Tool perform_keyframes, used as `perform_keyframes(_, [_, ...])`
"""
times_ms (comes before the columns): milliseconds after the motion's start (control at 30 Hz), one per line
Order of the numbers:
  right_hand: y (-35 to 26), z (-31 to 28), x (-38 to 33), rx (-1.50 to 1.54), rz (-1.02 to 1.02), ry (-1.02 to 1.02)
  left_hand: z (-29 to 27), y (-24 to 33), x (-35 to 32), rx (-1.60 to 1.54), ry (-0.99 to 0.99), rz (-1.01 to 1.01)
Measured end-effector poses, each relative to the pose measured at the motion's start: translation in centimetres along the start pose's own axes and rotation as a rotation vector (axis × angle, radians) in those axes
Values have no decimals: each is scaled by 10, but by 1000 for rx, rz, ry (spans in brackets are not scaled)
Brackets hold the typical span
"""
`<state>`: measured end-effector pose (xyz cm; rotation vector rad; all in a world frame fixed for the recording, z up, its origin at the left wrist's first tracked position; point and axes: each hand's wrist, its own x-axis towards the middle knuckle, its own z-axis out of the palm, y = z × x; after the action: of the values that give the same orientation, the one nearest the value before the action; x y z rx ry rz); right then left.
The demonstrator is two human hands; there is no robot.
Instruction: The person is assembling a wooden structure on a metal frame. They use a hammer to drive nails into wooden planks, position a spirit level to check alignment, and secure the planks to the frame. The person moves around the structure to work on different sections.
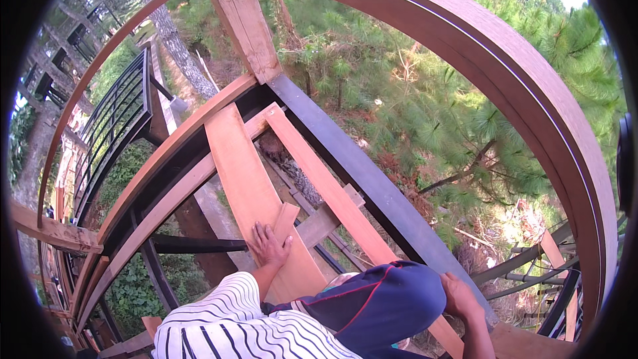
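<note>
My left hand (pixel 269 246) lies flat with its fingers spread on a wide, light-brown wooden board (pixel 242 166). Its fingertips reach the edge of a short wood offcut (pixel 286 221) lying on top of that board. Beside my bent knee in blue trousers (pixel 399 299) is my right hand (pixel 458 294); the knee hides its fingers, so I cannot see whether it grips anything. A long narrow plank (pixel 325 183) runs from the far corner toward me, passing under my leg.
A dark steel beam (pixel 372 159) borders the open frame on the right, with sloping ground below. Wooden railing (pixel 465 13) curves overhead from a corner post (pixel 242 23). A crosspiece (pixel 329 215) joins beneath the planks. At left stands a black metal railing (pixel 116 133); pines surround everything.
</note>
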<state>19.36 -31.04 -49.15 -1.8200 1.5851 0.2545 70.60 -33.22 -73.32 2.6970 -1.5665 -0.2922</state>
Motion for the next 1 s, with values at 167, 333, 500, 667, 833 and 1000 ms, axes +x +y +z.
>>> perform_keyframes(167, [2, -14, 3, 36, -255, 53, 5, -1, 6, -17, 51, 15])
perform_keyframes(333, [-4, -21, 20, -122, -459, -39, -24, -13, -1, -313, -11, -110])
perform_keyframes(500, [-28, -42, 27, -29, -718, 85, -112, 0, -11, -559, 39, 4])
perform_keyframes(667, [-30, -40, 44, -12, -726, 16, -183, 18, 11, -1087, -60, -55])
perform_keyframes(833, [-19, -29, 72, 1, -662, -28, -207, 19, 102, -1251, -189, -94])
perform_keyframes(1000, [6, -31, 87, 77, -399, -29, -167, 90, 223, -1754, -315, -51])
